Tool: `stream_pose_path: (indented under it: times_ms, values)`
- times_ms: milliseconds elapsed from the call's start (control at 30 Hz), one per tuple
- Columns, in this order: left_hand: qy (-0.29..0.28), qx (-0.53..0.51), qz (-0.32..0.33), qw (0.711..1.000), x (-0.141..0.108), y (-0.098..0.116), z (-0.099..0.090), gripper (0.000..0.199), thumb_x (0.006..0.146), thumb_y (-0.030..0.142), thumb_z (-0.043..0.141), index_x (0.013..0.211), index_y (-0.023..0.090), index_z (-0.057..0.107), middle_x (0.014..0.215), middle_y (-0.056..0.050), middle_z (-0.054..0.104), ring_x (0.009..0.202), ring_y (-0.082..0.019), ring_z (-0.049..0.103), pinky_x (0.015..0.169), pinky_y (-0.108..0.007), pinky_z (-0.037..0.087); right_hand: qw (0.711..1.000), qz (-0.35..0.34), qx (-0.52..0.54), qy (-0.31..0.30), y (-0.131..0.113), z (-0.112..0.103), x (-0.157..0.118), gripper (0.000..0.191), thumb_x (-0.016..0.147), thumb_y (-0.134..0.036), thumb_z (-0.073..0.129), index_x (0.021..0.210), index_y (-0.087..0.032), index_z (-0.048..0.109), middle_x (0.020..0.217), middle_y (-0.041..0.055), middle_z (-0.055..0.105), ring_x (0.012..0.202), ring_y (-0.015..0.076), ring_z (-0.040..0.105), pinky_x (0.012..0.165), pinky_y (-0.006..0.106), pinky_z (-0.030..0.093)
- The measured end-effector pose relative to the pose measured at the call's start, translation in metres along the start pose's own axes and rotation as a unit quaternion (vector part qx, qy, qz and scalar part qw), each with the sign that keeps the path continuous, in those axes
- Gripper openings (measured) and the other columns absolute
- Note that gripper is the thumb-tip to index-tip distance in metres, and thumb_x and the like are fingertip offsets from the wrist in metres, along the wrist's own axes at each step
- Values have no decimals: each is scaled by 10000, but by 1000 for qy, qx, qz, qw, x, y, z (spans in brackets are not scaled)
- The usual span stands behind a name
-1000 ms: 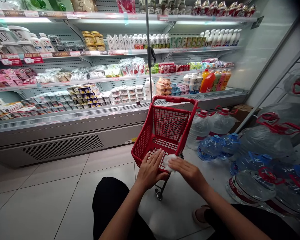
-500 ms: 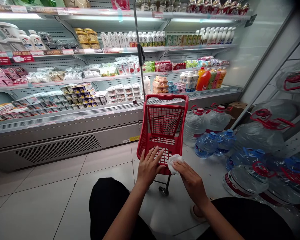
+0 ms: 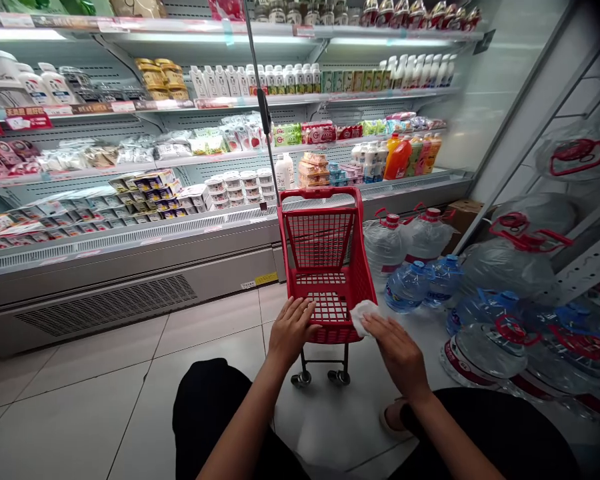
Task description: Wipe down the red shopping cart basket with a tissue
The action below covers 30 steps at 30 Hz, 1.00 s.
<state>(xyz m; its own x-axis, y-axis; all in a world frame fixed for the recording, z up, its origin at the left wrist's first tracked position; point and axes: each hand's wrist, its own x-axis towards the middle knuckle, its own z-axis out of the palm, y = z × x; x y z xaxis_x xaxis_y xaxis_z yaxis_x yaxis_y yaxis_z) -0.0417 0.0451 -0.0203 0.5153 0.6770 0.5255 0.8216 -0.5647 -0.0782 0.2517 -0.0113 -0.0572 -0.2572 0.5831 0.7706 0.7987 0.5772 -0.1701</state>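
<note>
In front of me stands a small red shopping cart (image 3: 365, 280) with a grid basket and dark caster wheels. My left hand (image 3: 293, 327) rests on the near left corner of its rim, fingers stretched out over the edge and holding nothing. A crumpled white cloth or tissue (image 3: 364, 316) is pinched in my right hand (image 3: 397, 350). It presses against the near right corner of the cart's rim. The part of the cloth under my fingers is hidden.
Beyond the cart runs a lit refrigerated display case (image 3: 220, 260) stocked with yogurt, milk and juice. Large water bottles (image 3: 485, 353) crowd the floor on the right, close to the cart. My knees (image 3: 215, 407) flank the tiled floor (image 3: 105, 393).
My right hand has moved slightly right with the white cloth along the cart's near rim. My left hand has shifted onto the left corner. The cart appears turned a little, showing both front wheels.
</note>
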Motion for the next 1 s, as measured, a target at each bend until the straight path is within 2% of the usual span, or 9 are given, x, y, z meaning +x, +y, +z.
stream_pose_path:
  times_ms: [133, 200, 300, 433, 500, 600, 767, 900, 1000]
  values:
    - [17, -1, -22, 1000, 8, 30, 13, 505, 1041, 291, 537, 1533, 185, 496, 1439, -83, 660, 1327, -243, 619, 1234, -447, 407, 999, -27, 43, -9, -36, 28, 23, 612, 1034, -51, 410, 1577, -332, 434, 1443, 6, 645, 1347, 198, 606, 1190, 448, 489]
    - [15, 1, -20, 1000, 11, 40, 12, 544, 1026, 209, 509, 1566, 171, 451, 1468, -88, 636, 1348, -230, 603, 1243, -432, 393, 998, -35, 60, -9, -43, 32, 30, 623, 1030, -41, 396, 1580, -333, 426, 1428, 3, 657, 1326, 192, 624, 1175, 448, 506]
    - [1, -3, 28, 1000, 14, 36, 5, 562, 1044, 308, 526, 1582, 185, 418, 1540, -89, 569, 1421, -224, 536, 1243, -427, 390, 997, -41, 63, -26, -23, 18, 22, 614, 1032, -54, 407, 1571, -348, 440, 1449, -6, 641, 1327, 197, 624, 1171, 456, 511]
    - [-14, 12, 79, 997, 16, 9, -6, 469, 1031, 475, 573, 1421, 214, 580, 1611, -89, 483, 1512, -237, 420, 1274, -454, 336, 1000, 12, 11, -12, 24, -17, -2, 588, 1037, -87, 456, 1553, -370, 467, 1465, -19, 627, 1358, 229, 599, 1200, 497, 473]
    - [-16, 13, 85, 996, 16, -3, -7, 398, 1023, 496, 577, 1285, 206, 657, 1550, -98, 554, 1509, -249, 425, 1289, -465, 311, 999, 38, -6, -2, 36, -25, -7, 572, 1041, -103, 468, 1546, -372, 479, 1456, -19, 635, 1356, 241, 600, 1206, 510, 462]
    - [-5, 13, 81, 997, 17, -9, -1, 365, 1026, 478, 574, 1233, 195, 674, 1391, -103, 664, 1478, -258, 469, 1275, -456, 345, 999, 50, 5, 8, 38, -17, -4, 552, 1049, -111, 449, 1537, -365, 493, 1439, -18, 650, 1355, 239, 600, 1205, 509, 464]
    - [19, 26, 66, 997, 19, 7, 14, 365, 1029, 463, 578, 1272, 202, 656, 1328, -105, 683, 1459, -270, 490, 1227, -456, 408, 998, 42, 36, 42, 47, 4, 6, 528, 1059, -118, 429, 1521, -360, 513, 1418, -15, 669, 1343, 218, 613, 1220, 507, 445]
    - [44, 25, 28, 998, 22, 36, 25, 349, 1032, 453, 581, 1296, 240, 663, 1296, -79, 707, 1410, -258, 540, 1194, -430, 407, 995, 71, 42, 56, 71, 3, 5, 489, 1067, -142, 416, 1496, -340, 544, 1447, 7, 649, 1364, 224, 594, 1226, 527, 430]
    - [40, 10, -6, 999, 24, 61, 29, 385, 1039, 472, 557, 1373, 295, 634, 1297, -60, 717, 1372, -260, 567, 1175, -446, 381, 991, 109, 32, 69, 75, 0, 3, 483, 1070, -162, 390, 1495, -325, 549, 1471, 21, 629, 1378, 237, 581, 1227, 548, 420]
